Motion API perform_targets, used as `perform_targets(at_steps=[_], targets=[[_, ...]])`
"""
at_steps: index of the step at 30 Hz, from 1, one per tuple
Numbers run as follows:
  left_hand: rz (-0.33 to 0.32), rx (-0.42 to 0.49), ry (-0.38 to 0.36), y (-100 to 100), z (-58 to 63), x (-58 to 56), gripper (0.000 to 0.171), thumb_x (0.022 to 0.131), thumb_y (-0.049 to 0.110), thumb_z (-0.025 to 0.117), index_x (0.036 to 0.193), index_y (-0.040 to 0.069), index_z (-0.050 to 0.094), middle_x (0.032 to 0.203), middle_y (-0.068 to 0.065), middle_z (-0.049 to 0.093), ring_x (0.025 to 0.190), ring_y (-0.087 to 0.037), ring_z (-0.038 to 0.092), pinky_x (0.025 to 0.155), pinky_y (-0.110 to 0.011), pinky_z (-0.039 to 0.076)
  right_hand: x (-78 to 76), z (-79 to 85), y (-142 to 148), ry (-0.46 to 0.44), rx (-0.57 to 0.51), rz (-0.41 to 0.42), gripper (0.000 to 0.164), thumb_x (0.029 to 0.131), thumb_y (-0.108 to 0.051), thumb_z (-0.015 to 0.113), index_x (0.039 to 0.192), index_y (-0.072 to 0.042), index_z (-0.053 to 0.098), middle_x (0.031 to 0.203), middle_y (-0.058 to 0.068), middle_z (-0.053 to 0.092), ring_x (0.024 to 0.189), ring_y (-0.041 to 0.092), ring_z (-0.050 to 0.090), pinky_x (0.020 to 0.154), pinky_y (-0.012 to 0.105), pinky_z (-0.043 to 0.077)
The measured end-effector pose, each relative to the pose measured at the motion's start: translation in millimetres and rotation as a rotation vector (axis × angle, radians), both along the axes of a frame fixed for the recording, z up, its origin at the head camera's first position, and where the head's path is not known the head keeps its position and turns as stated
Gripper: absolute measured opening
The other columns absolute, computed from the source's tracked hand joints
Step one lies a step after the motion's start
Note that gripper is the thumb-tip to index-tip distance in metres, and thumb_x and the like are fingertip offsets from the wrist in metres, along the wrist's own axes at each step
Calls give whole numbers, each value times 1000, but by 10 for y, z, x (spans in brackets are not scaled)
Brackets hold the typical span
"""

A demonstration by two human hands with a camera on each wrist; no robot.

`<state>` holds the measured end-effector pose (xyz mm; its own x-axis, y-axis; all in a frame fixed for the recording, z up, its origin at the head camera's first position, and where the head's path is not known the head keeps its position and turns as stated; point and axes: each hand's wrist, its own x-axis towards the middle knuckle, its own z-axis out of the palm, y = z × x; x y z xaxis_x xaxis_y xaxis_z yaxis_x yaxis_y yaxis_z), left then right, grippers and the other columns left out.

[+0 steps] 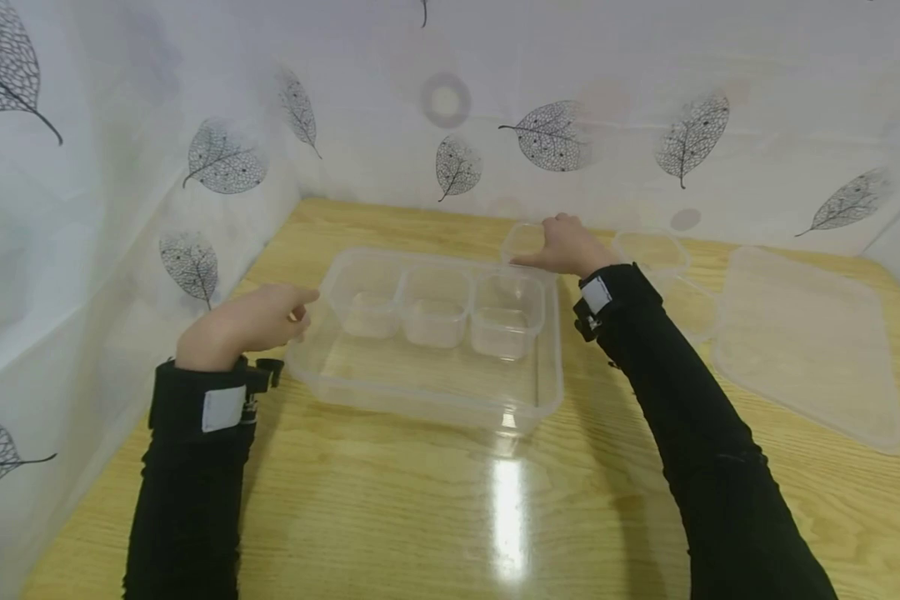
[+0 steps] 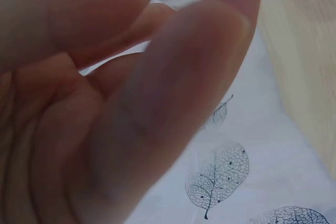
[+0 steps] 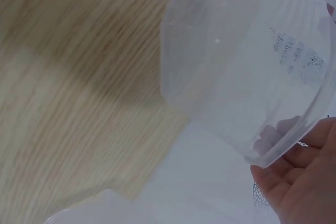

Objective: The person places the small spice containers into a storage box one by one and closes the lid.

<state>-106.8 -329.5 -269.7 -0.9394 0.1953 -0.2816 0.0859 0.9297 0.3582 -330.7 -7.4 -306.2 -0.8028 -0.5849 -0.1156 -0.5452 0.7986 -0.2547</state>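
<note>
Clear, rounded plastic container (image 3: 226,66), rim pinched by right hand (image 1: 567,246), left hand (image 1: 247,320) at translucent tray (image 1: 420,404), grip unclear

Held container (image 3: 215,72), apparently smooth plastic

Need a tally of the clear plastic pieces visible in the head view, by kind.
Large bin: 1
Small cups inside it: 3
Small cup in right hand: 1
Small pieces, lid or cup unclear: 2
Large flat sheet: 1
Total visible: 8
</note>
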Motion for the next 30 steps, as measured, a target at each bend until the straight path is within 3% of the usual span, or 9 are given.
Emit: perform_targets(at_steps=[7, 11, 16, 22, 30], targets=[[5, 0, -16, 16, -2, 5, 47, 90, 5, 42, 131, -13, 29, 105, -27, 54, 68, -17, 55, 60, -32, 43, 71, 80, 57, 121, -110, -82, 90, 76, -56, 55, 124, 17, 33, 124, 36, 32, 117, 48, 25, 98, 51, 22], [6, -1, -20, 12, -7, 8, 47, 90, 5, 42, 131, -14, 29, 106, -28, 53, 67, -16, 55, 61, -33, 44, 234, 269, 62, 172, -246, -150, 93, 76, -57, 56, 130, 14, 28, 129, 33, 29, 121, 43, 24, 99, 48, 23], [10, 1, -13, 4, 0, 5, 47, 90, 6, 42, 131, -14, 29, 105, -28, 53, 72, -19, 54, 62, -34, 44, 507, 542, 31, 171, -312, -139, 96, 74, -58, 57, 134, 9, 24, 133, 28, 26, 124, 38, 21, 100, 46, 23], [15, 3, -20, 3, 1, 7, 47, 90, 5, 42, 131, -14, 29, 106, -28, 53, 73, -20, 55, 61, -33, 45, 933, 736, -75, 212, -221, 18, 99, 71, -61, 59, 132, 12, 29, 131, 29, 31, 121, 39, 27, 99, 47, 25], [-2, -40, 0, 10, 1, -6, 45, 90, 5, 43, 130, -14, 31, 105, -28, 54, 83, -26, 55, 67, -38, 44, 1495, 721, -254, 351, -120, 288, 94, 67, -61, 61, 124, 11, 40, 120, 23, 45, 111, 33, 38, 95, 40, 32]])
